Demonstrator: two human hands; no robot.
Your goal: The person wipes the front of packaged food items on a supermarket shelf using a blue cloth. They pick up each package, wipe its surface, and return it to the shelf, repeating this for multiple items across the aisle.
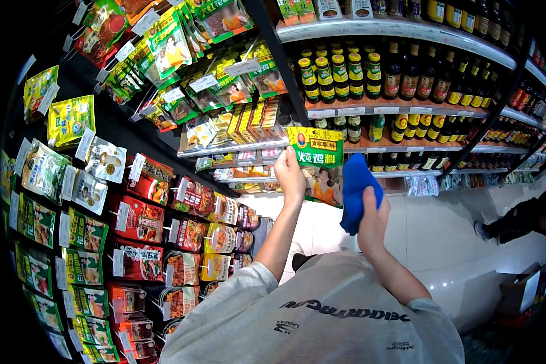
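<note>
Between my hands, in front of the shelves, is a yellow and green seasoning packet [318, 166] with a clear window and printed writing. My left hand [291, 175] grips it along its left edge, thumb lying on the front. A crumpled blue cloth [360, 193] is bunched in my right hand [374, 216], thumb pressed on top. The cloth lies against or just beside the packet's right edge; I cannot tell whether they touch.
Hanging seasoning pouches [139, 218] on hooks with price tags line the left. Shelves [391, 107] of sauce bottles [341, 75] stand ahead. To the right, another person's leg [505, 223] shows above the white tiled floor [418, 245]. A box [521, 291] sits at lower right.
</note>
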